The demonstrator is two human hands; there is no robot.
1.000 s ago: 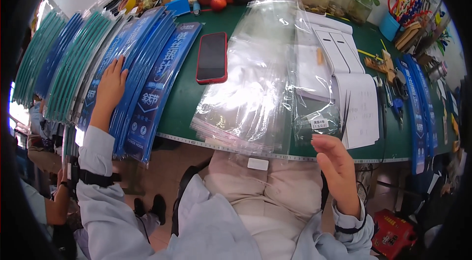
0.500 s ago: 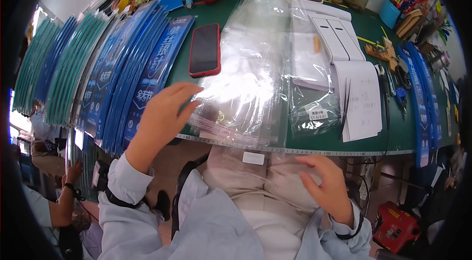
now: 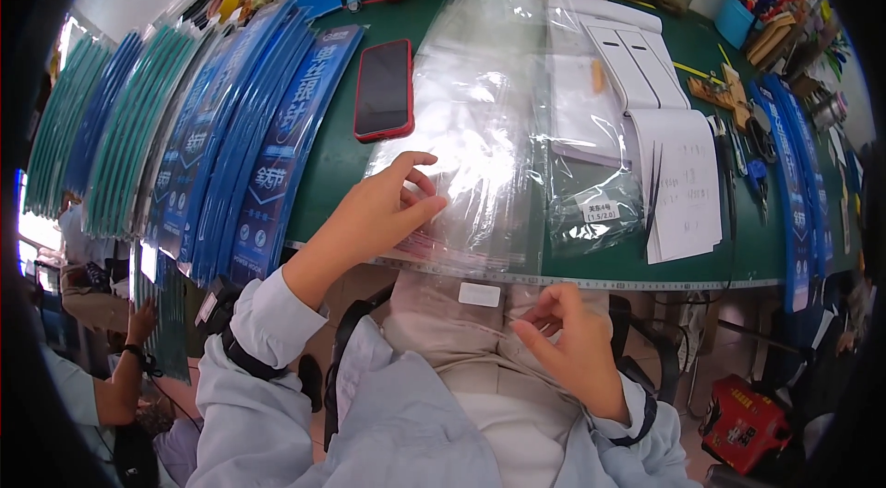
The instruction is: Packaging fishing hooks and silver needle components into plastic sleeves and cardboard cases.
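A thick stack of long clear plastic bags lies across the middle of the table, shiny with glare. My left hand is over its near left part, fingers half bent and thumb apart, with nothing visible in the grasp. Below the table edge, a clear bag with a white label hangs over my lap. Just right of that bag's lower end is my right hand, thumb and curled fingers apart, apparently holding nothing. Whether either hand touches the plastic is hard to tell.
A red-cased phone lies left of the bags. Tall blue and green packets stand in rows farther left. To the right are a notepad, scissors and more blue packets. Another person's arm shows at lower left.
My left hand has moved right, from the stack's left edge to over the bags. My right hand has shifted left, closer to the hanging labelled bag, its fingers more curled.
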